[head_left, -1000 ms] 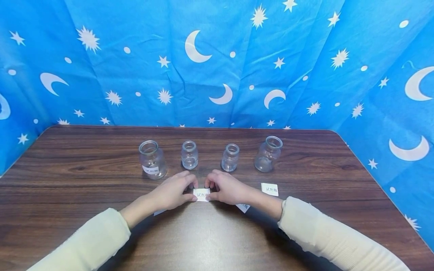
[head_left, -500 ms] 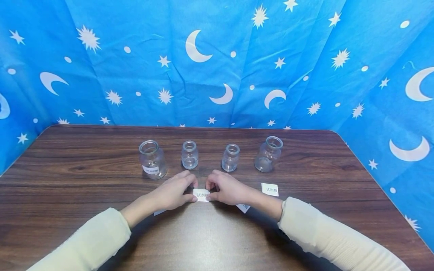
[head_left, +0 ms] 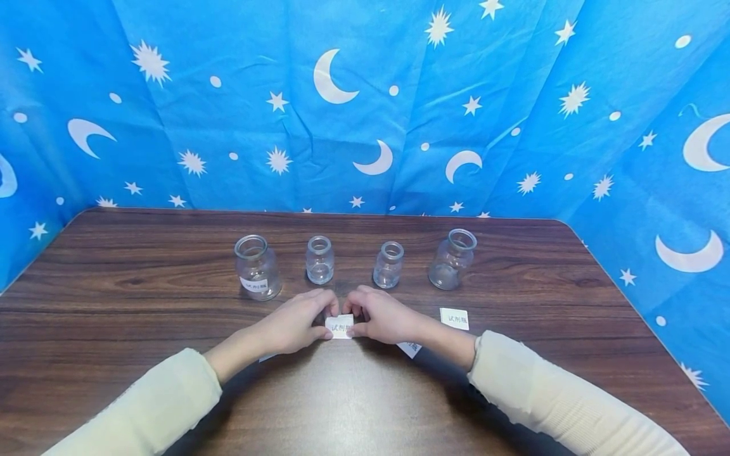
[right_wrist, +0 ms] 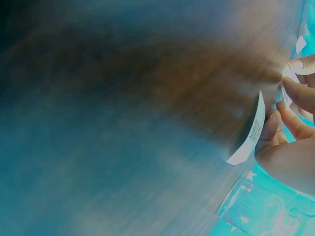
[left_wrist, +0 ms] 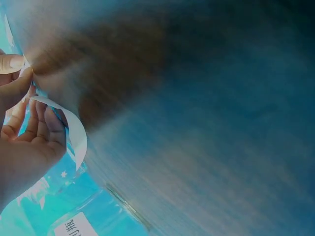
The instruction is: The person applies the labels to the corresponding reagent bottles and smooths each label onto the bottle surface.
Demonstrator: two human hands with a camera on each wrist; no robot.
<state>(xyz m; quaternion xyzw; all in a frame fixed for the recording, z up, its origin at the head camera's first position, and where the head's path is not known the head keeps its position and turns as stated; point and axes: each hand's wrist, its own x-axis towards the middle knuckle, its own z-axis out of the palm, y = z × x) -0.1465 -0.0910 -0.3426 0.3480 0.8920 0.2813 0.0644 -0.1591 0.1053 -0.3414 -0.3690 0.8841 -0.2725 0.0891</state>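
In the head view my left hand (head_left: 293,323) and right hand (head_left: 384,316) meet over a small white printed label (head_left: 339,327) at the middle of the table. Each hand pinches one end of it between thumb and fingers, the right fingertips covering part of the print. Beside my left hand, another white label (left_wrist: 78,130) curls up from the tabletop in the left wrist view. The right wrist view has a curved label (right_wrist: 250,132) near my right hand (right_wrist: 290,147). In the head view these loose labels are partly hidden under the wrists.
Behind the hands stand a large glass jar (head_left: 265,263) bearing a label (head_left: 253,285), two small glass jars, left (head_left: 320,263) and right (head_left: 388,269), and another large jar (head_left: 450,263). A loose label (head_left: 454,318) lies at right. Blue cloth (head_left: 365,120) hangs behind the table.
My left fingers have shifted slightly right, closer to the right fingertips, at the label's upper edge. My right hand and the jars have stayed about where they were.
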